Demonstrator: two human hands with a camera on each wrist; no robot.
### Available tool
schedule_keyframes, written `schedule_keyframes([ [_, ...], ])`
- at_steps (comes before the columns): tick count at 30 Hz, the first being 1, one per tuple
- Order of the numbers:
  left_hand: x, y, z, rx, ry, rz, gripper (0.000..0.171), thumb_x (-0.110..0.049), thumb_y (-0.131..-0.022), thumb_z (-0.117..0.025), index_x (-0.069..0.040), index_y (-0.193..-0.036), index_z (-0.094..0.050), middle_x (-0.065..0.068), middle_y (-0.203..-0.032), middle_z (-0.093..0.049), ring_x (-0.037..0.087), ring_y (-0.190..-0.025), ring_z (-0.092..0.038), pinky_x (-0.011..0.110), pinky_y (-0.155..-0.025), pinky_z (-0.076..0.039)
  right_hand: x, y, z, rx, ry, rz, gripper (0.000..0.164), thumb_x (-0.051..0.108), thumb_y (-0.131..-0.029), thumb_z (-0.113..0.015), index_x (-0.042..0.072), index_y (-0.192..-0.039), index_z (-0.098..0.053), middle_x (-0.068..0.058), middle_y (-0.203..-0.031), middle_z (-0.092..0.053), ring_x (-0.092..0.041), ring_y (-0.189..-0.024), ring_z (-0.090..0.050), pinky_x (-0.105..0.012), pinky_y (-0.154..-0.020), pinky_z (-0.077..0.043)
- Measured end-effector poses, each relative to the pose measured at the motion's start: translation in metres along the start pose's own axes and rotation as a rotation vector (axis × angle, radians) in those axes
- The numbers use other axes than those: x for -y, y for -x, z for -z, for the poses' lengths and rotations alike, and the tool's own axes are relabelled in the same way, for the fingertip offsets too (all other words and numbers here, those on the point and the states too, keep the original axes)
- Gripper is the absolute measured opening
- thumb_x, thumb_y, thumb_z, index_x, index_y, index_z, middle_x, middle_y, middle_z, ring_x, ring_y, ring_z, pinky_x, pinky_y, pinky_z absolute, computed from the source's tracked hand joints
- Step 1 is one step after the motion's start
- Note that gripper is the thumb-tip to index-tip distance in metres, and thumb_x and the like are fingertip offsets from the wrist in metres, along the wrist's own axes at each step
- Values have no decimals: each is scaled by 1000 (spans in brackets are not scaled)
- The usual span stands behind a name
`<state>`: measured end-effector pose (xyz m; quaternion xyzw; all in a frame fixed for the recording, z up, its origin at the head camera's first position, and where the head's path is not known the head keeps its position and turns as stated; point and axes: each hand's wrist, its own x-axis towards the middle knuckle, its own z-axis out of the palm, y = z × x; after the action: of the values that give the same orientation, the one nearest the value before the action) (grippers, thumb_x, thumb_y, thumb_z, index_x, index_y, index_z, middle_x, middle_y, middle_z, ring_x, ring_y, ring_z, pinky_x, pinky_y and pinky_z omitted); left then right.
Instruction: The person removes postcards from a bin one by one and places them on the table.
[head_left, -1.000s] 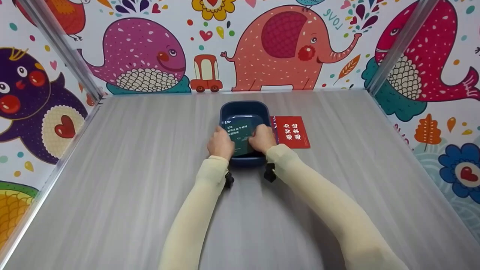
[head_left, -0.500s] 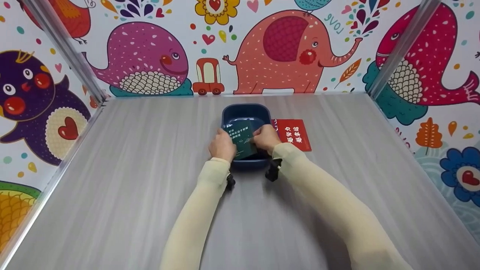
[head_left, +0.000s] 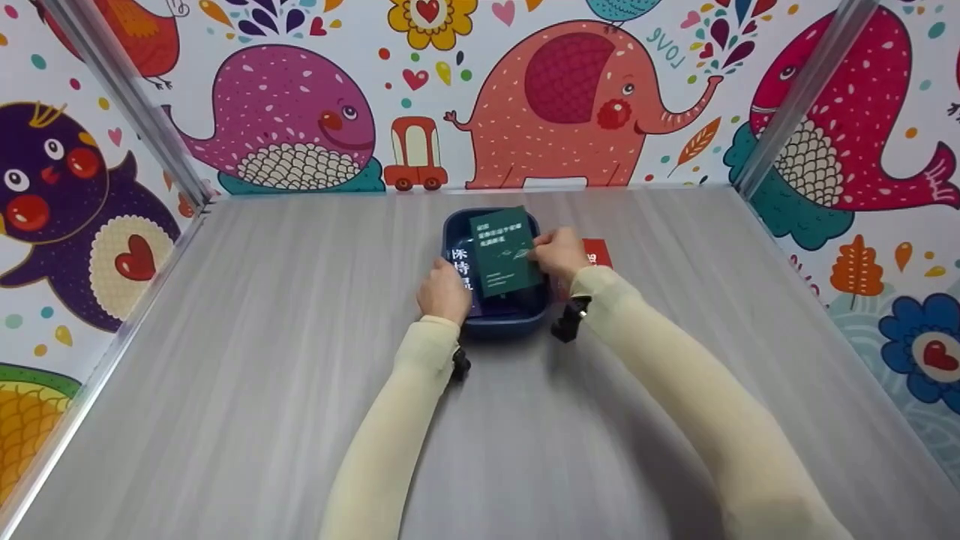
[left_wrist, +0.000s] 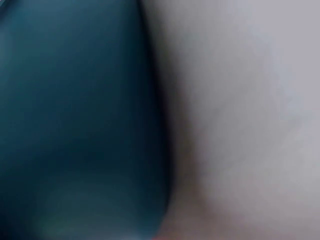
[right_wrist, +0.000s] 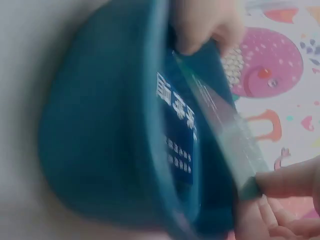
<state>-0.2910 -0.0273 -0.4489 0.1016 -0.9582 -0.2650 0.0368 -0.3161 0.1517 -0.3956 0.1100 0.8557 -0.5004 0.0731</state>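
Note:
A dark green card [head_left: 508,255] with white writing hangs over a dark blue basin [head_left: 501,325]. My right hand [head_left: 562,253] pinches the card's right edge; the right wrist view shows the thumb and fingers [right_wrist: 287,180] on one corner and the card seen nearly edge-on. My left hand [head_left: 444,294] grips the basin's left rim, its fingers curled over the wall. Inside the basin, beside that hand, a navy card [head_left: 460,271] with white characters shows partly, the rest hidden under the green one. The left wrist view is a blur of the basin's outer wall [left_wrist: 80,120].
A red card [head_left: 598,253] lies on the grey table [head_left: 285,360] right of the basin, mostly hidden behind my right hand. A printed cartoon wall [head_left: 420,75] closes off the back and both sides, with metal posts [head_left: 802,97] at the corners.
My right hand has moved right and up, carrying the green card away from my left hand. The navy card in the basin has come into view. My left hand stays at the basin's left side.

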Motion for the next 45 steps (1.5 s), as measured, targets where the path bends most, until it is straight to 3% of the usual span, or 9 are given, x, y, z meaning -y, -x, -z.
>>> schedule_keyframes([
  [5,0,1,1,-10,-10,7,46,-10,-92,-65,6,-133,-51,21,-114,-71,37,-103,-71,49,-87,-56,-10,-7,28,-30,-76,-52,15,-1,-93,-60,-3,-108,-61,-12,-108,-63,-15,-86,-60,-25,-73,-52],
  [9,0,0,2,-16,-14,15,46,-9,-91,-65,6,-132,-51,22,-115,-71,37,-104,-71,49,-88,-56,-21,-13,48,-42,-162,-102,12,-3,-94,-56,-2,-106,-58,-15,-115,-60,-18,-92,-62,-32,-87,-57],
  [16,0,0,2,-14,-12,4,45,-10,-91,-66,6,-130,-52,21,-115,-71,38,-103,-71,49,-87,-56,-41,-23,72,-53,-211,-237,41,3,-98,-53,-6,-138,-48,-20,-141,-55,-27,-122,-59,-39,-106,-50],
  [21,0,0,2,-18,-4,6,43,-9,-92,-64,6,-130,-52,22,-113,-71,38,-103,-71,50,-87,-56,-53,-32,84,-34,-183,-301,50,4,-99,-52,-4,-146,-39,-18,-142,-51,-24,-119,-55,-38,-109,-47],
  [31,1,0,1,-19,4,13,44,-10,-91,-65,5,-130,-52,21,-115,-71,38,-103,-71,51,-88,-56,-68,-31,96,-37,-80,-267,50,-4,-92,-51,-14,-140,-44,-21,-142,-52,-21,-113,-56,-36,-106,-49],
  [37,1,0,0,-16,10,13,44,-10,-91,-65,5,-130,-52,22,-116,-70,39,-103,-70,51,-88,-56,-77,-34,98,-52,5,-254,50,-3,-90,-55,-14,-138,-46,-22,-141,-52,-23,-115,-55,-37,-107,-48],
  [40,1,-1,0,-11,8,17,44,-10,-91,-65,5,-130,-52,21,-116,-70,38,-103,-71,51,-88,-56,-82,-36,96,-61,-11,-259,51,-5,-89,-55,-14,-138,-45,-22,-142,-52,-24,-117,-53,-39,-108,-47],
  [45,0,-1,-1,-4,9,21,43,-10,-92,-64,5,-130,-52,21,-116,-70,38,-104,-70,51,-88,-55,-87,-38,93,-78,-46,-253,48,-8,-87,-56,-16,-134,-49,-19,-137,-55,-20,-107,-56,-34,-100,-51],
])
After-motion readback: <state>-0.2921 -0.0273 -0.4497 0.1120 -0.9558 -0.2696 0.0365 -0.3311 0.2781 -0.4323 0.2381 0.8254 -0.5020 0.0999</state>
